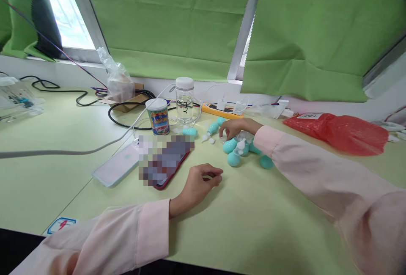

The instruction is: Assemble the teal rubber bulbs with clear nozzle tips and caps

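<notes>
Several teal rubber bulbs (234,159) with clear-white nozzle tips lie in a cluster right of the table's middle. My right hand (233,128) reaches over the back of this cluster, its fingers curled down at a small clear piece; what they hold is too small to make out. My left hand (203,182) rests on the table in front of the cluster, thumb and fingers bent with a gap between their tips and nothing in it. Behind it lie more teal bulbs with tips (189,132) and a small white cap (212,141).
Left of the bulbs are a red-edged phone (173,172), a pale phone case (117,167), a noodle cup (158,118) and a clear jar (184,105). Cables and an orange power strip (222,112) run along the back. A red bag (339,133) lies at right.
</notes>
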Demonstrator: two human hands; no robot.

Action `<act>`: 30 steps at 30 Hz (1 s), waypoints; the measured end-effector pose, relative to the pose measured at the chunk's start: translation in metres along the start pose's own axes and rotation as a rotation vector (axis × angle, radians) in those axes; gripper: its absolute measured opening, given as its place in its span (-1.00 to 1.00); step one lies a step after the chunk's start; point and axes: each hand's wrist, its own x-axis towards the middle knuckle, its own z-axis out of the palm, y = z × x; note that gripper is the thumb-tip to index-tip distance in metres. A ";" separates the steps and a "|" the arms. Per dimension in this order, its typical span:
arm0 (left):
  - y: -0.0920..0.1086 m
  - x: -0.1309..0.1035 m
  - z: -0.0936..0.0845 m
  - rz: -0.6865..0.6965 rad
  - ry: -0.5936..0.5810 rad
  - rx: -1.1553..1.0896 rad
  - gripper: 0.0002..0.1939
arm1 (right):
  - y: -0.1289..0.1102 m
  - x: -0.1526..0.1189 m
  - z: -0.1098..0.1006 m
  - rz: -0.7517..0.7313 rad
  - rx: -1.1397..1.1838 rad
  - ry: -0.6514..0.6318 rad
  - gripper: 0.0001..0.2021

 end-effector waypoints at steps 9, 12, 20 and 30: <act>-0.003 0.006 -0.003 -0.203 0.005 -0.276 -0.86 | -0.017 -0.027 -0.021 -0.052 -0.122 0.392 -0.76; 0.001 0.004 -0.003 -0.219 0.026 -0.314 -0.83 | -0.035 -0.060 -0.038 -0.092 -0.119 0.650 -0.77; 0.015 -0.007 -0.008 -0.166 0.026 -0.249 -0.88 | -0.126 -0.159 0.042 -0.495 0.537 0.848 -0.86; 0.014 -0.007 -0.012 -0.207 0.183 -0.169 -0.88 | -0.106 -0.095 0.139 -0.213 1.545 0.660 -0.78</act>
